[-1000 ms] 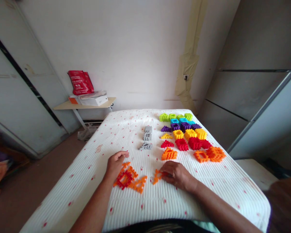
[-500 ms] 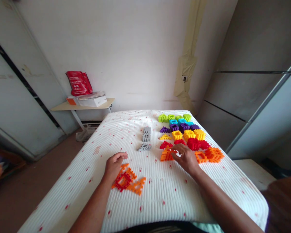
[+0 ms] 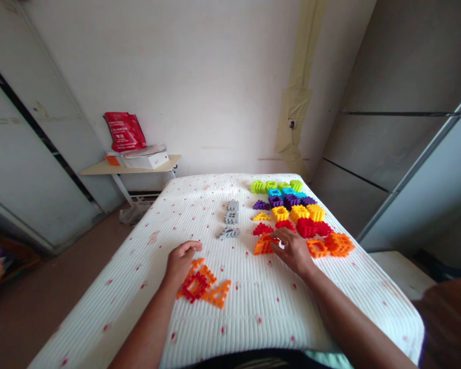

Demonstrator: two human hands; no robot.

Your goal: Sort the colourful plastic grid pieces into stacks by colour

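My right hand [image 3: 295,250] has its fingertips closed on the upper right part of a stack of orange interlocking plastic pieces [image 3: 263,245] resting on the bed. The hand hides part of this stack. My left hand [image 3: 182,260] is loosely curled, its fingers together, with nothing showing in it. Just below it lie loose flat pieces: a red square frame [image 3: 195,287] on top of orange ones, and an orange triangular piece [image 3: 217,294] to the right. My left wrist covers part of this small heap.
Colour-sorted stacks fill the bed's right side: orange [image 3: 340,245], red [image 3: 308,228], yellow [image 3: 299,213], purple [image 3: 292,201], blue [image 3: 287,191] and green [image 3: 258,186]. Grey pieces [image 3: 231,217] lie mid-bed. A side table [image 3: 96,168] holds a red bag [image 3: 123,131] and a white box [image 3: 149,160].
Almost nothing differs. Both hands keep their places, and the right hand's fingers stay on the orange stack.
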